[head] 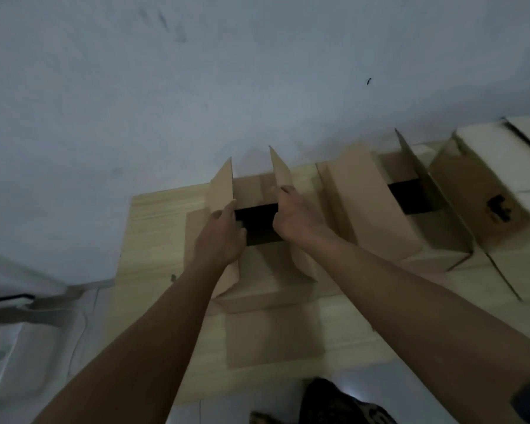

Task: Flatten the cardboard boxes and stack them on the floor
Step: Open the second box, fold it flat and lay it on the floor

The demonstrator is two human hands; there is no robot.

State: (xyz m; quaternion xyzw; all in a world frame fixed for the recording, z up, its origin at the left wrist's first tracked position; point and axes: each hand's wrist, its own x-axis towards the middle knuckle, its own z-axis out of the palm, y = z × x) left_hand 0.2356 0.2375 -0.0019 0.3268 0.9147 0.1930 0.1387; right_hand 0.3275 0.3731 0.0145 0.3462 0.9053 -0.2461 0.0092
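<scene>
Left hand (219, 237) and right hand (294, 214): each gripping an upright flap of open cardboard box (257, 276). Box on wooden table (153, 228); second open box (410, 215) right of it, by wall (227, 71).

The scene is dim and bluish-grey, soft throughout. The pale painted wall (257, 71) looks flat and evenly lit. Motion blur smears the white-topped cardboard box (502, 166) at right, and wide-angle distortion bends the edges.
</scene>
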